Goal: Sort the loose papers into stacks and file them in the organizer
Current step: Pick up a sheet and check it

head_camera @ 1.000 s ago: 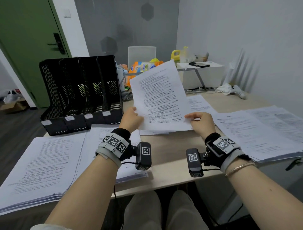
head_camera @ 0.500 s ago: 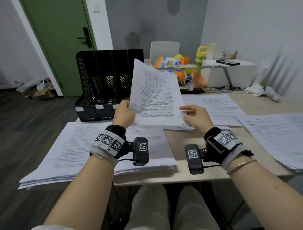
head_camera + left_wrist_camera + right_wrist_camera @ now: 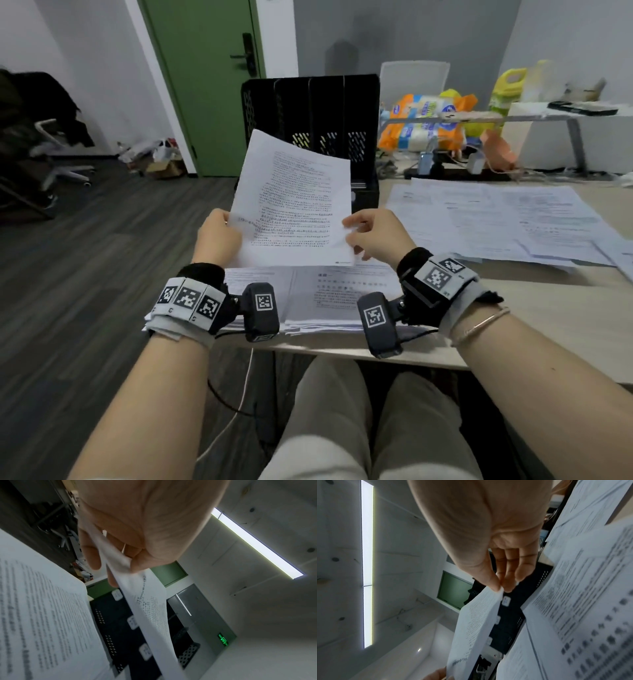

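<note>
The step in hand appears to be sorting: one sheet is raised for reading before it is assigned to a stack.

Directly beneath the hands, a stack of printed papers (image 3: pixel 329 301) lies flat on the counter (image 3: pixel 548 308), its near edge at the counter's near edge.

The left hand (image 3: pixel 219 236) grips the sheet (image 3: pixel 294 205) at its lower left edge, with thumb and curled fingers closed on the paper; the left wrist view shows the paper bunched between them. The right hand (image 3: pixel 373 233) pinches the lower right edge between thumb and fingertips (image 3: pixel 506 586), the other fingers nearly straight.

The sheet is held in the air between the two hands, above the near stack. Its long axis runs from the hands up and away, leaning slightly toward the left hand. The printed face points toward the person; the top edge points toward the organizer.

To the right of the right hand, further papers (image 3: pixel 496 219) lie spread over the counter.

Beyond the hands, behind the sheet, the black organizer (image 3: pixel 308 113) stands upright on the counter. Whether its slots hold any paper cannot be told.

The next move probably calls for lowering the sheet flat onto the matching stack with edges aligned.
</note>
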The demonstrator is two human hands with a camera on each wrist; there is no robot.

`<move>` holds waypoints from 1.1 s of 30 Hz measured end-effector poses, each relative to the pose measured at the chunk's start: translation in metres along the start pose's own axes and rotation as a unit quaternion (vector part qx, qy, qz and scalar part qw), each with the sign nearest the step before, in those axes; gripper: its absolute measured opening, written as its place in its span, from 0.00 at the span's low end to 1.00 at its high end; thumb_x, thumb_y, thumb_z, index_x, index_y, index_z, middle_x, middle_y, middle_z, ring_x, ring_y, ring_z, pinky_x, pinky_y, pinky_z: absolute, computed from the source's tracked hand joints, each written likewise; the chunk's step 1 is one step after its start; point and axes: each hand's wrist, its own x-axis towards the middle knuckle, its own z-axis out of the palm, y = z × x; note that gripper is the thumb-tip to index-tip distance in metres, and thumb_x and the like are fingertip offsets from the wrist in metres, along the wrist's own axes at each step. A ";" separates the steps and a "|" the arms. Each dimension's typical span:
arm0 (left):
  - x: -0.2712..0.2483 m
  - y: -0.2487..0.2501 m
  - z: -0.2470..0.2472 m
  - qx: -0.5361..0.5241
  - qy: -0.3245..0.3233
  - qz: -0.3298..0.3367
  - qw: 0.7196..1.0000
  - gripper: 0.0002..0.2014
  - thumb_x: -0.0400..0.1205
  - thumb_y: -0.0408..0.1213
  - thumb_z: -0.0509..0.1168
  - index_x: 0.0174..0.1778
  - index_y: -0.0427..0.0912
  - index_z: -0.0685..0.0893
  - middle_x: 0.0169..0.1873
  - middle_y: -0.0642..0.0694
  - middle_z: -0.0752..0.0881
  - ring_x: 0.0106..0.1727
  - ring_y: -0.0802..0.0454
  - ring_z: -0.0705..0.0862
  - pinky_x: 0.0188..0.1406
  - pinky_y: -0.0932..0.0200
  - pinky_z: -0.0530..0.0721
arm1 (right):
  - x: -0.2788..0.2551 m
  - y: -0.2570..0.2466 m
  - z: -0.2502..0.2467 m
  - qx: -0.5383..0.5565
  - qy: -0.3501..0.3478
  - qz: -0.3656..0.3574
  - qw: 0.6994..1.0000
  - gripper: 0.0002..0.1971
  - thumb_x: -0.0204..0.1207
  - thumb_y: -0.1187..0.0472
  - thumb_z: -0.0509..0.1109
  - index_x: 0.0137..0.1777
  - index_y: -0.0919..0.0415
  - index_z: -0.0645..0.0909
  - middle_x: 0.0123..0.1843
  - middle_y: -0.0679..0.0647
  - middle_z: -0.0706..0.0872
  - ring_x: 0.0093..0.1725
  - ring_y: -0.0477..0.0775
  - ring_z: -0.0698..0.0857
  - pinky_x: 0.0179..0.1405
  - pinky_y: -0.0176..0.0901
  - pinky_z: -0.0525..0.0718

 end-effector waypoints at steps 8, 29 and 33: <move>-0.005 -0.040 -0.036 0.045 0.024 -0.033 0.998 0.23 0.79 0.26 0.53 0.69 0.45 0.75 0.66 0.44 0.80 0.64 0.42 0.78 0.60 0.50 0.77 | -0.006 -0.013 0.057 -0.034 -0.105 0.042 0.993 0.24 0.73 0.72 0.70 0.70 0.65 0.75 0.35 0.56 0.83 0.29 0.49 0.84 0.24 0.35 0.81; -0.004 -0.065 -0.019 0.270 -0.174 -0.069 0.944 0.12 0.82 0.33 0.57 0.59 0.41 0.82 0.59 0.41 0.80 0.61 0.44 0.77 0.59 0.57 0.72 | -0.009 -0.006 0.108 -0.054 -0.197 0.093 0.975 0.27 0.74 0.71 0.71 0.72 0.71 0.67 0.32 0.61 0.84 0.22 0.49 0.83 0.23 0.38 0.83; -0.007 -0.062 -0.011 0.285 -0.196 -0.062 0.936 0.02 0.82 0.34 0.58 0.45 0.43 0.76 0.47 0.47 0.77 0.48 0.48 0.73 0.49 0.60 0.68 | -0.010 -0.004 0.099 -0.095 -0.173 0.079 0.977 0.19 0.76 0.61 0.72 0.63 0.67 0.75 0.36 0.55 0.83 0.26 0.48 0.82 0.22 0.37 0.80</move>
